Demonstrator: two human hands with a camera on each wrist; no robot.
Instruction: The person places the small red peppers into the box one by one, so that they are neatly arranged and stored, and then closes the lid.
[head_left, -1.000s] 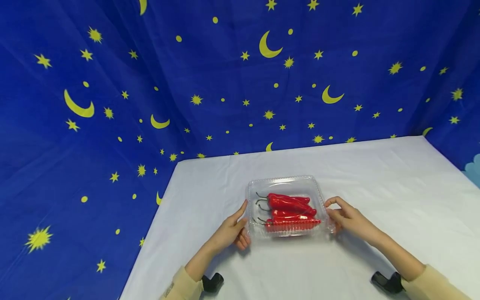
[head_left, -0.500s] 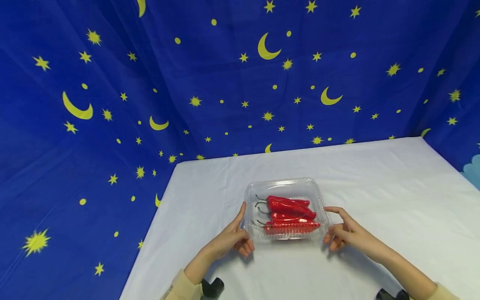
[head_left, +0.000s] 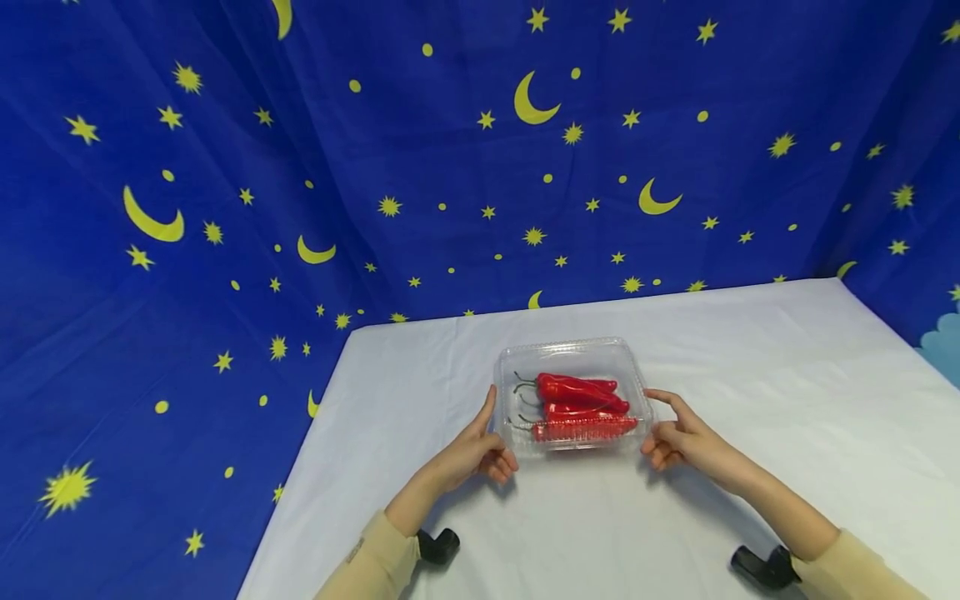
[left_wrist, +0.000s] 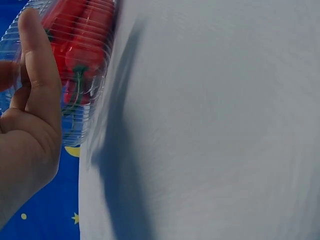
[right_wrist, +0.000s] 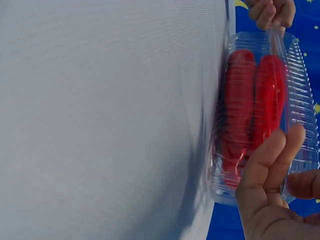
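A clear plastic clamshell container sits on the white cloth with its lid down. Several red peppers with thin green stems lie inside, seen through the plastic. My left hand holds the container's left side, one finger stretched along it. In the left wrist view the left hand is beside the ribbed wall and the stems. My right hand holds the right side. From the right wrist view, the right hand has the container's rim between its thumb and fingers.
White cloth covers the table. A blue curtain with yellow moons and stars hangs behind and on both sides. Black camera mounts stick out at the left wrist and the right wrist.
The container shifts away from me, toward the back of the table, and both hands travel with it. Since one second ago, the right hand's grip at the near right corner has changed.
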